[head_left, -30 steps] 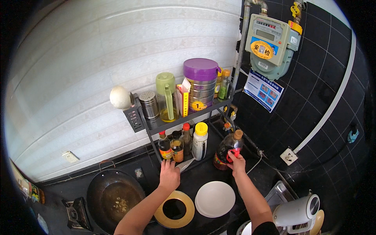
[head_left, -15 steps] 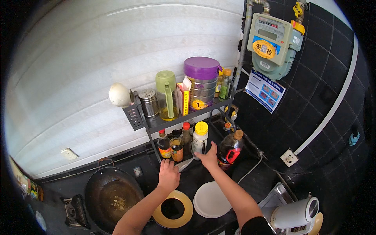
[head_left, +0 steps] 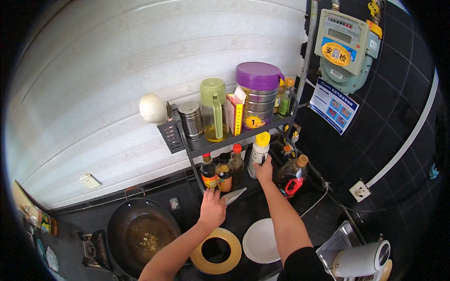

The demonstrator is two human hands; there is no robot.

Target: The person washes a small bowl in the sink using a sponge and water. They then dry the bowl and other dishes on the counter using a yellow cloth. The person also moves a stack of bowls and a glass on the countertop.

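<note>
- Right hand [head_left: 265, 169] reached up to the white bottle with the yellow cap [head_left: 258, 153], its fingers wrapped around the bottle's lower part; the bottle stood upright on the lower level of the black rack [head_left: 187, 143], under the upper shelf.
- Left hand [head_left: 212, 209] lay palm down on the dark worktop [head_left: 243, 210] with fingers loosely spread, its fingertips just beside a small grey packet [head_left: 233, 195]; whether it touched the packet I could not tell.
- Just left of the white bottle stood three small dark sauce bottles [head_left: 224, 171], close together, two of them red-capped.
- To the right of the gripped bottle stood a dark oil bottle [head_left: 291, 177] with a red handle and a tan cap.
- On the upper shelf stood a steel shaker [head_left: 191, 119], a green jug [head_left: 214, 110] and a purple-lidded tin [head_left: 258, 93], side by side.
- Below the left hand lay a yellow ring [head_left: 215, 250], and beside it, between the two forearms, a white plate [head_left: 261, 240].
- Farther left sat a black wok [head_left: 140, 232] with some bits of food in it.
</note>
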